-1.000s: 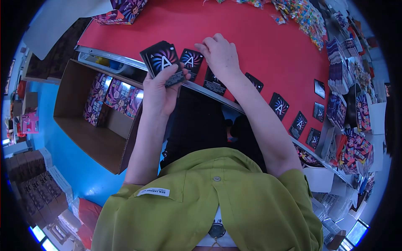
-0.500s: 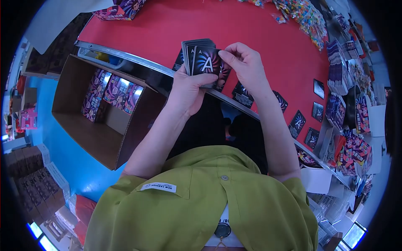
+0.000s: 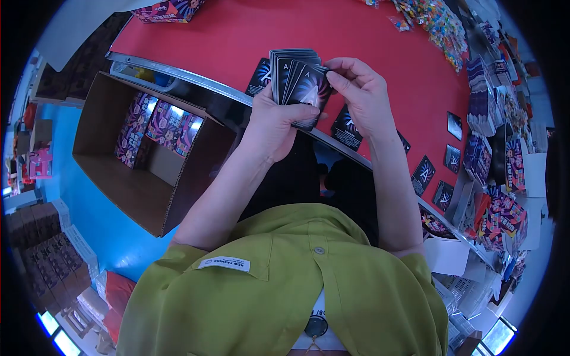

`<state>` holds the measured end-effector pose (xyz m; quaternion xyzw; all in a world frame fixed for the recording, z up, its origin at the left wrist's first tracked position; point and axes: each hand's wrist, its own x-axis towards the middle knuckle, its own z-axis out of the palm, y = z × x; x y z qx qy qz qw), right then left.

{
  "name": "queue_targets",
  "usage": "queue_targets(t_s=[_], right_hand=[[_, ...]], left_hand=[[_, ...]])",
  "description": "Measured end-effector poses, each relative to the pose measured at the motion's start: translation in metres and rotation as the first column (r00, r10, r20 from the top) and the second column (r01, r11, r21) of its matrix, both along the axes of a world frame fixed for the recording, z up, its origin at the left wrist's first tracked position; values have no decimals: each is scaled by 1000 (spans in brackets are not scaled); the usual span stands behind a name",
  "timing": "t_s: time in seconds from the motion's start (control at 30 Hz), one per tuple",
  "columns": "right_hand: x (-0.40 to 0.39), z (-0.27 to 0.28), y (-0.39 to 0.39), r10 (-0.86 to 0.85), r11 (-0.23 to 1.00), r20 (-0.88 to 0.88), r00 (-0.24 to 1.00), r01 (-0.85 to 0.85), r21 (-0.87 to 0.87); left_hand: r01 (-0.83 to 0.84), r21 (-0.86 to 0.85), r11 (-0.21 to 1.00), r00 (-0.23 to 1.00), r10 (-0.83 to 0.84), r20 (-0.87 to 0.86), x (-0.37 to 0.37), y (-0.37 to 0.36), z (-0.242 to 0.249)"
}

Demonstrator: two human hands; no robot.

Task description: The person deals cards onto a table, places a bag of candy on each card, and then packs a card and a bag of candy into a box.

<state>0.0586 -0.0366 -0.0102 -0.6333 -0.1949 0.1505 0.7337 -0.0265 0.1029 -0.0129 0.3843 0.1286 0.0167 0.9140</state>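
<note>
Black fanned cards (image 3: 310,94), grip of left hand (image 3: 272,126) clasping them, right hand (image 3: 367,98) pinching one corner

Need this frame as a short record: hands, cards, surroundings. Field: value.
left_hand: left hand grips a fan of black cards, thumb across the front
right_hand: right hand has its fingers at the fan's upper right corner
cards_on_table: more black cards along the near edge and toward the right end
surface: red tabletop
left_side: open carton with purple printed boxes inside
far_right: heap of small multicoloured pieces
</note>
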Motion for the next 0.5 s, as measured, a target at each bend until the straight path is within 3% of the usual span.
queue_targets(t_s=[0.07,0.5], right_hand=[[-4,6,0,-54,996,0,999,54,-76],[-8,0,-18,-80,996,-49,996,79,-32]], left_hand=[[-14,6,1000,1000,14,8,-1,-3,2],[-5,-35,999,1000,5,18,-3,-13,5]])
